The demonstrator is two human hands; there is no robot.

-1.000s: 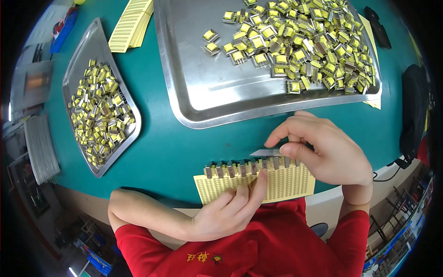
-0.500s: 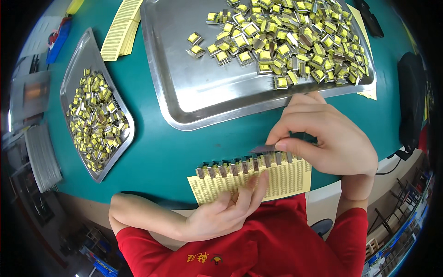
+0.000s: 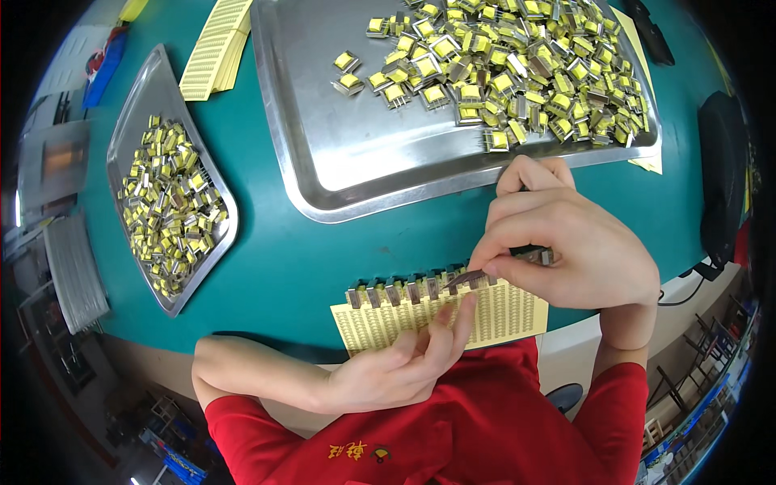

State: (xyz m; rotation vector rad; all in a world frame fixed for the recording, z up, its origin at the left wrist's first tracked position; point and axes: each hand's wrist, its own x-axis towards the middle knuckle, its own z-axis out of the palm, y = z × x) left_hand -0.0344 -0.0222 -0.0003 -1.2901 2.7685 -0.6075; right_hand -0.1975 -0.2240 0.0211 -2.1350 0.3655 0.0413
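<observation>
A yellow sheet of small printed labels (image 3: 508, 311) lies before me at the table's near edge. Along its far edge stands a row of small transformers (image 3: 393, 292) with dark cores and yellow windings. The thumb and forefinger of my right hand (image 3: 570, 242) pinch a thin, dark, pointed piece (image 3: 462, 279), its tip over the row; I cannot make out its exact kind. My left hand (image 3: 400, 368) rests palm up on the sheet's near part, fingers loosely bent and apart, its fingertips just below the row.
A large metal tray (image 3: 323, 182) with a heap of loose transformers (image 3: 517, 77) lies beyond my hands. At the left, a smaller tray (image 3: 229, 234) holds more of them. Further label sheets (image 3: 212, 61) lie between the trays. Dark objects (image 3: 722, 178) sit at the right edge.
My right hand has tilted and brought the dark pointed piece slightly down, onto the row. My left hand has barely moved. The view has shifted a little.
</observation>
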